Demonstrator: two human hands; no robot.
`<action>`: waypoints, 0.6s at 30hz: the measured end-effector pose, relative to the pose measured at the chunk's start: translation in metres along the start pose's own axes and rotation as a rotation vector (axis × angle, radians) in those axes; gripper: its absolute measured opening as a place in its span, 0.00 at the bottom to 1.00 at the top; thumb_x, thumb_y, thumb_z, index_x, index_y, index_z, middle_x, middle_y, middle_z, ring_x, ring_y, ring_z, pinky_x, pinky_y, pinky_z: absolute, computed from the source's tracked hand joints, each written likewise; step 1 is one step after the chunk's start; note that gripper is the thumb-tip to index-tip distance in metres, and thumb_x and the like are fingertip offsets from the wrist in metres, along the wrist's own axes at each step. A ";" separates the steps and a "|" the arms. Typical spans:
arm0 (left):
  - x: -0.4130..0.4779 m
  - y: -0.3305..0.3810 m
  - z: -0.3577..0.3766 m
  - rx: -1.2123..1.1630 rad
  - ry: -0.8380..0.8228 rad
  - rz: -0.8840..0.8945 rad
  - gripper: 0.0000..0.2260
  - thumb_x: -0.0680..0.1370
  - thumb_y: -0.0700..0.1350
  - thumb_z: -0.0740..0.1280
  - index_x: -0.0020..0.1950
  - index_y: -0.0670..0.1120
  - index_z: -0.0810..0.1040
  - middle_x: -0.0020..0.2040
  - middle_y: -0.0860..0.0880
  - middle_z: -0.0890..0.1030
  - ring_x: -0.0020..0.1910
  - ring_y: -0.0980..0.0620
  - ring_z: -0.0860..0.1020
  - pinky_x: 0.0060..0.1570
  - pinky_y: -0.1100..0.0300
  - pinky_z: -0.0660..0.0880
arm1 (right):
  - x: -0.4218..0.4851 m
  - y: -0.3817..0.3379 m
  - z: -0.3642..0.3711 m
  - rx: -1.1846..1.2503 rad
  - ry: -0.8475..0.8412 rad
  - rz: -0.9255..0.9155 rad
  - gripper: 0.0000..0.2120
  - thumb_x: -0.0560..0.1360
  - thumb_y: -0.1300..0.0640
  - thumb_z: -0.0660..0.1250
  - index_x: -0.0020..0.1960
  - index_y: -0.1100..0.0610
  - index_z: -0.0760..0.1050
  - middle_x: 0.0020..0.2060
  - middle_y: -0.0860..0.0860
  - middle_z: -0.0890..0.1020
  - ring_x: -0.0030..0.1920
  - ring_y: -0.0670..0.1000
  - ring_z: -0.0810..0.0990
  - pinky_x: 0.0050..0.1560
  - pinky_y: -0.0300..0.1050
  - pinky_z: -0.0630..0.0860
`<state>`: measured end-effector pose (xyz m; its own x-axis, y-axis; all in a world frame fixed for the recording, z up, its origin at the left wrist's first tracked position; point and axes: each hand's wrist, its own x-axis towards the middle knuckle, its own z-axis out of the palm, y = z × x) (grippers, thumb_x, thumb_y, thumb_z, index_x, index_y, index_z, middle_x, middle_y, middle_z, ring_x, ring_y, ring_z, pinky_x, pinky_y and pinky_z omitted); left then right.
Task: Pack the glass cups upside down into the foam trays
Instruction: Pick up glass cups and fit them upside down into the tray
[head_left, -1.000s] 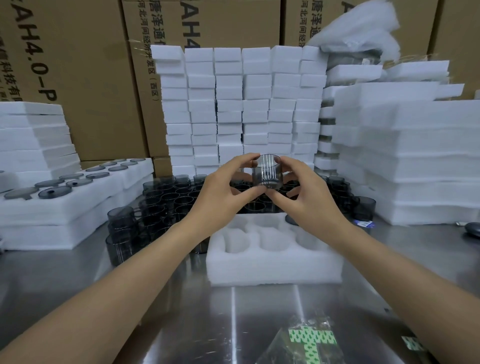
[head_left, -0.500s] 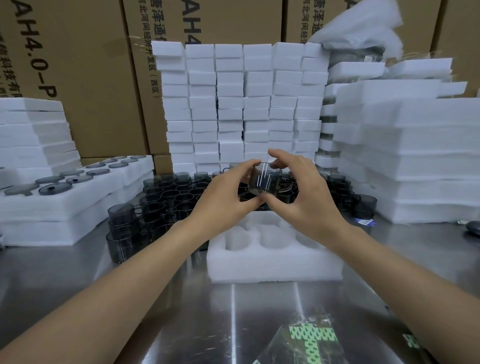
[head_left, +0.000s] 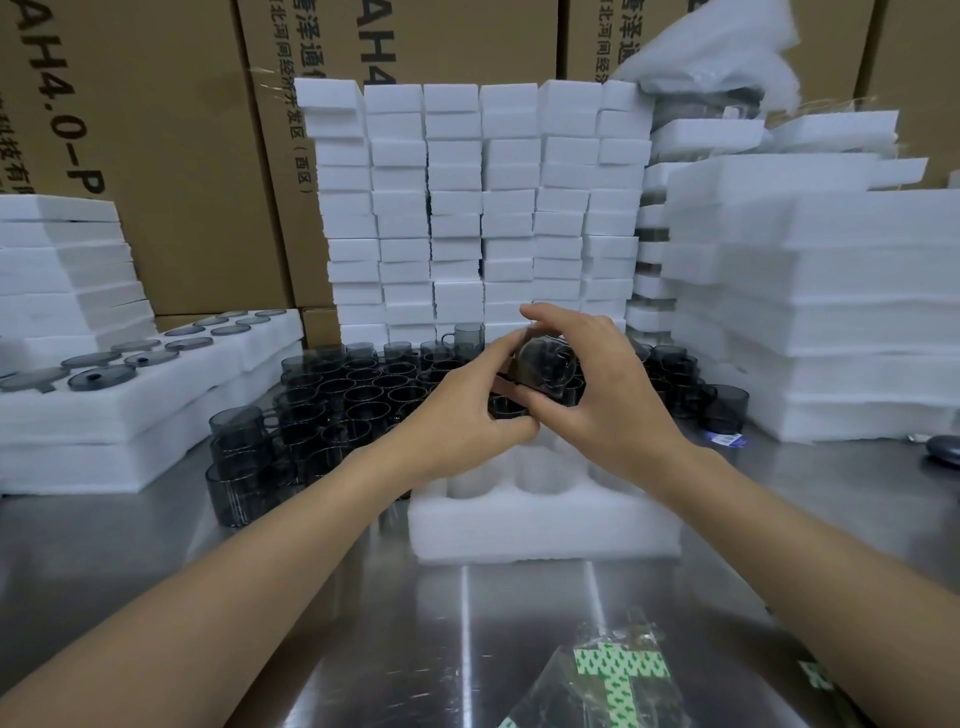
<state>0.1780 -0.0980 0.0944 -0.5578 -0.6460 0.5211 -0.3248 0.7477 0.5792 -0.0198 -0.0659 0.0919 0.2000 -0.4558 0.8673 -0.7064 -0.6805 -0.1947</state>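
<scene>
A smoky grey glass cup (head_left: 545, 366) is held in the air between both hands, tipped over so its round end faces me. My left hand (head_left: 462, 410) pinches it from the left and my right hand (head_left: 597, 384) grips it from the right and above. Just below and in front lies a white foam tray (head_left: 545, 525) with round pockets, which look empty where they show; its far part is hidden by my hands. Behind the tray stands a crowd of upright grey glass cups (head_left: 337, 395).
Filled foam trays (head_left: 130, 384) with dark round cup bottoms are stacked at the left. Columns of white foam blocks (head_left: 467, 208) and piles of foam sheets (head_left: 810, 301) stand behind and to the right, before cardboard boxes. A clear bag with green print (head_left: 608, 680) lies on the steel table near me.
Both hands have come down with the cup from chest height toward the tray. The cup has turned from upright to tipped over, and my right hand has shifted over its top.
</scene>
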 end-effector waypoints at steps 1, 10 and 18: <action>0.000 0.001 -0.001 -0.041 -0.009 -0.013 0.38 0.75 0.48 0.73 0.78 0.73 0.63 0.67 0.66 0.78 0.66 0.60 0.80 0.52 0.61 0.77 | 0.000 0.000 0.000 0.003 -0.001 0.003 0.35 0.74 0.53 0.81 0.77 0.47 0.71 0.63 0.42 0.81 0.64 0.45 0.76 0.70 0.39 0.68; 0.001 0.016 -0.001 -0.292 0.020 -0.123 0.21 0.77 0.64 0.71 0.67 0.58 0.79 0.55 0.56 0.86 0.55 0.54 0.85 0.50 0.58 0.81 | 0.001 0.001 0.002 0.040 -0.017 -0.012 0.33 0.73 0.51 0.75 0.77 0.48 0.72 0.61 0.44 0.82 0.61 0.51 0.79 0.66 0.54 0.74; 0.004 0.013 -0.005 -0.447 0.073 -0.252 0.25 0.81 0.62 0.63 0.63 0.42 0.83 0.53 0.48 0.88 0.54 0.52 0.86 0.52 0.51 0.79 | 0.001 0.002 0.002 0.065 -0.034 0.066 0.31 0.75 0.46 0.79 0.75 0.46 0.72 0.57 0.33 0.80 0.60 0.43 0.77 0.66 0.47 0.74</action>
<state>0.1750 -0.0915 0.1070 -0.4444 -0.8186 0.3638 -0.0751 0.4387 0.8955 -0.0195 -0.0695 0.0917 0.1785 -0.5195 0.8356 -0.6734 -0.6837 -0.2812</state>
